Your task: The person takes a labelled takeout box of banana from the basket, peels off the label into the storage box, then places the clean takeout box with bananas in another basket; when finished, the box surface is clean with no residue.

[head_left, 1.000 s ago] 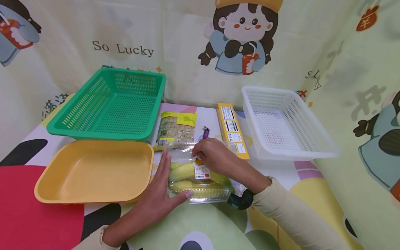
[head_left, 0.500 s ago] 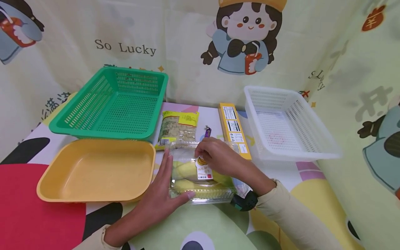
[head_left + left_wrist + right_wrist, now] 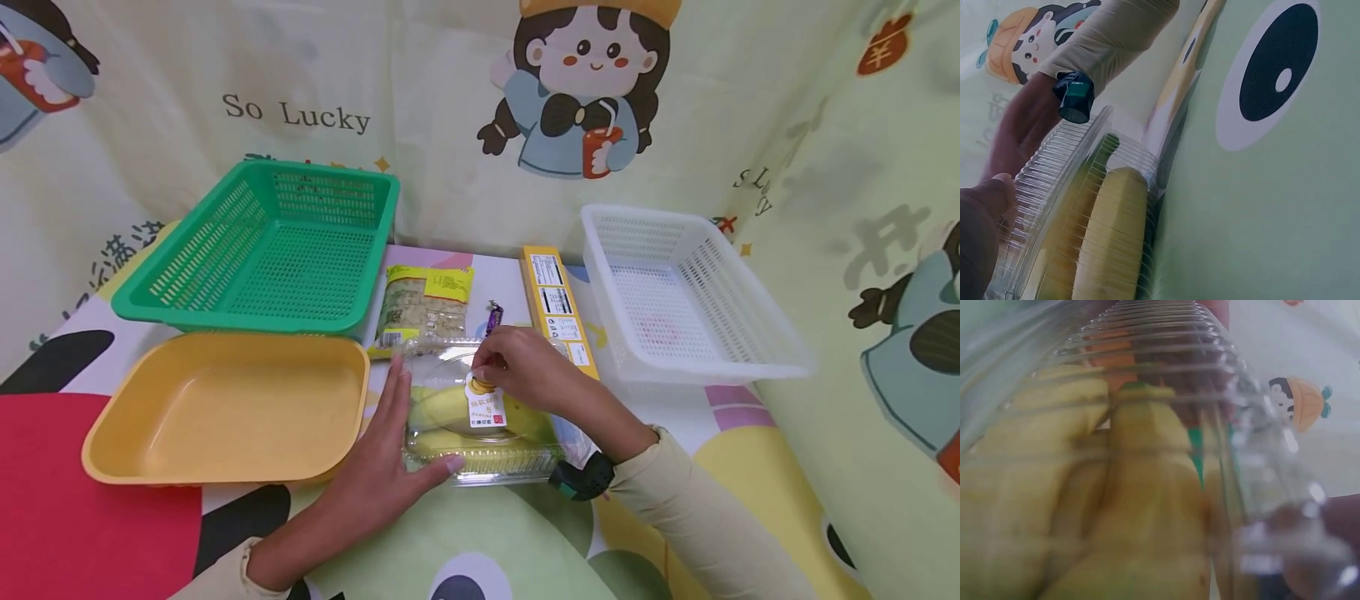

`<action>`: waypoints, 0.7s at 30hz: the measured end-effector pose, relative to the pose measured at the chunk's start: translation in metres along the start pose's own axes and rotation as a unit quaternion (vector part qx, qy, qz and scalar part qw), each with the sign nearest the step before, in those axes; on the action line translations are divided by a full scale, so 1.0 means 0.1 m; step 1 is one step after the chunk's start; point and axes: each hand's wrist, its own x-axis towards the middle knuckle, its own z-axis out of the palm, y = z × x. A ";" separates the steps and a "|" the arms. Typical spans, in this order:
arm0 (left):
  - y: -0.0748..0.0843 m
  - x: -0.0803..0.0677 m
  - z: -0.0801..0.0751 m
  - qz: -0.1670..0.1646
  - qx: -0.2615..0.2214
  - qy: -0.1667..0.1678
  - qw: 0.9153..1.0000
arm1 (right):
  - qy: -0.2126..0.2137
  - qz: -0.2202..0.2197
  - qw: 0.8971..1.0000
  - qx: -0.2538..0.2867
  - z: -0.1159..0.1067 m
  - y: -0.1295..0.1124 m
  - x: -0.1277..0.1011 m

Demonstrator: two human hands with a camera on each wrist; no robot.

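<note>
The left hand [image 3: 378, 467] lies spread flat against the near-left side of the clear box [image 3: 480, 417] of bananas [image 3: 1110, 237], thumb on its front edge. The right hand [image 3: 525, 371] rests on the lid, fingers curled, pinching at the label [image 3: 485, 406]. A yellow tray [image 3: 225, 408] sits just left of the left hand on the desk [image 3: 525, 542].

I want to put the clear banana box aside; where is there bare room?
Free: inside the yellow tray, green basket and white basket, plus tablecloth nearer than the clear box. Crowded: the strip behind it, with snack packet and yellow carton.
</note>
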 end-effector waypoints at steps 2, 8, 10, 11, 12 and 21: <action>0.00 0.00 0.00 0.000 0.000 0.000 1.000 | -0.006 0.009 1.000 0.006 0.01 -0.01 0.02; 0.00 0.00 0.00 0.000 0.002 0.002 1.000 | -0.023 0.025 0.999 -0.012 0.03 -0.05 0.04; 0.00 0.00 -0.01 0.002 0.000 0.002 1.000 | -0.025 0.027 0.999 -0.024 0.03 -0.06 0.04; 0.00 0.00 -0.01 0.004 0.000 0.003 1.000 | -0.027 0.027 0.999 -0.030 0.04 -0.06 0.04; 0.00 0.00 -0.01 0.005 0.000 0.003 1.000 | -0.030 0.025 0.999 -0.038 0.04 -0.07 0.04; -0.01 -0.02 0.02 0.001 -0.007 0.004 1.000 | -0.068 0.016 0.996 -0.046 0.05 -0.06 0.03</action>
